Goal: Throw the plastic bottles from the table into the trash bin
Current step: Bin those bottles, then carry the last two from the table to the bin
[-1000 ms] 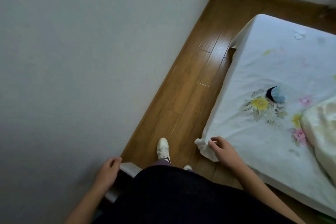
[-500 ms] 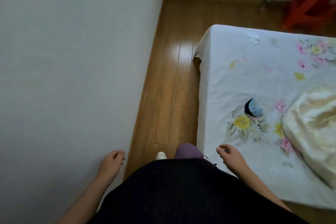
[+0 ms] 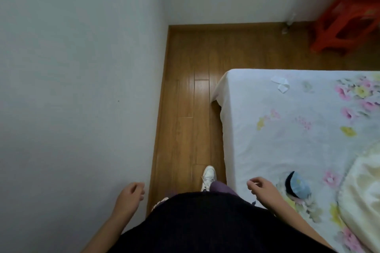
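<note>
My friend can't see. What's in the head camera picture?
A person's left hand and right hand hang empty and loosely curled, with a strip of wooden floor ahead between a white wall and a bed with a flowered sheet. A red stool stands at the far right.

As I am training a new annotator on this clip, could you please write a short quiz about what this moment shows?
1. True or false: the right hand holds a plastic bottle.
2. What stands on the floor beyond the bed? A) a white fan B) a red stool C) a green bucket
3. Fill in: the white shoe is on the wooden floor, between the bed and the ____.

Key: 1 false, it holds nothing; 2 B; 3 wall.
</note>
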The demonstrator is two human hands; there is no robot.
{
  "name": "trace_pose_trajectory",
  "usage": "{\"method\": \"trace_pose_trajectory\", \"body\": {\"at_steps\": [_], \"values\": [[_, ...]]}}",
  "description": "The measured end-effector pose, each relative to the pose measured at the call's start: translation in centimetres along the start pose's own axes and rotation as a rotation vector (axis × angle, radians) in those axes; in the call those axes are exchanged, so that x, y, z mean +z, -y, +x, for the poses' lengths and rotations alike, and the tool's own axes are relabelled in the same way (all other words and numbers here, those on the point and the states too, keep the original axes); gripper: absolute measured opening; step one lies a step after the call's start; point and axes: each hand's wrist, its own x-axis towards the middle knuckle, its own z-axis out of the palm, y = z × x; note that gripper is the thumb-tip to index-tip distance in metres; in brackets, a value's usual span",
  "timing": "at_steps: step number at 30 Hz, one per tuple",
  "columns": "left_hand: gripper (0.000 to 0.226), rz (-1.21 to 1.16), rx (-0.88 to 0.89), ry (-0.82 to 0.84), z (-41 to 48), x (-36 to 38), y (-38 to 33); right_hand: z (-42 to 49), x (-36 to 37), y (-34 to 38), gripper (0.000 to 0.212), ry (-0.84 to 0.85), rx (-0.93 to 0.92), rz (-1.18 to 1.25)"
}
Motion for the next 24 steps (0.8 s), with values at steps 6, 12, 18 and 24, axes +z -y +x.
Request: {"method": "trace_pose_trajectory", "body": {"at_steps": [6,12,18,24], "values": [[0.022,-0.048,-0.133,-0.029,3.8,-0.7,-5.9,7.7,-4.1,16.2,0.035,0.057,-0.21,-0.128],[0.025,-0.131,-0.235,-0.032,11.3,-1.6,-12.9,15.0,-7.6,28.2,0.037,0.05,-0.303,-0.12],[0.029,-0.11,-0.188,-0.022,22.4,-3.1,-25.8,22.1,-11.1,34.3,0.029,-0.018,-0.197,-0.086],[0.028,-0.011,0.065,0.064,31.1,-3.9,-43.9,26.7,-15.7,37.7,0.021,-0.106,-0.039,0.096]]}}
